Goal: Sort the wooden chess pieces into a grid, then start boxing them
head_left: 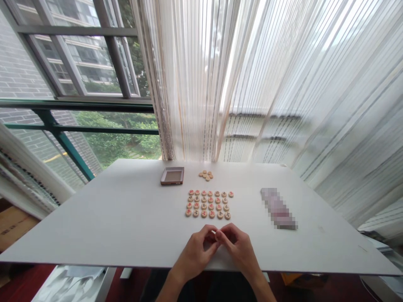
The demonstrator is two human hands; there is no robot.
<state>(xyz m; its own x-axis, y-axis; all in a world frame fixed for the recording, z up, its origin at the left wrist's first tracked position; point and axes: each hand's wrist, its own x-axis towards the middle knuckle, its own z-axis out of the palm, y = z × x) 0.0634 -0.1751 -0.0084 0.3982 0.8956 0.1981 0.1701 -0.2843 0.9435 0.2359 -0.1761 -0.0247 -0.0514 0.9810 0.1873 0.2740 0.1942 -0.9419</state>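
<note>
Both hands meet fingertip to fingertip over the front of the white table, just below rows of round wooden pieces. My left hand [201, 246] has its fingers bent and pressed to the other hand's tips. My right hand [235, 243] is curled in the same way, thumb and fingers together. Whether anything small sits between the fingertips cannot be made out. The pieces [211, 206] lie flat in four rows, marked with red or black characters. Behind them is a small loose group of plain-faced pieces [207, 178].
An open shallow box [172, 175] stands at the back left of the white table [126, 226]. A blurred, pixelated object [278, 209] lies to the right. Curtains [195, 84] and a window are behind the table.
</note>
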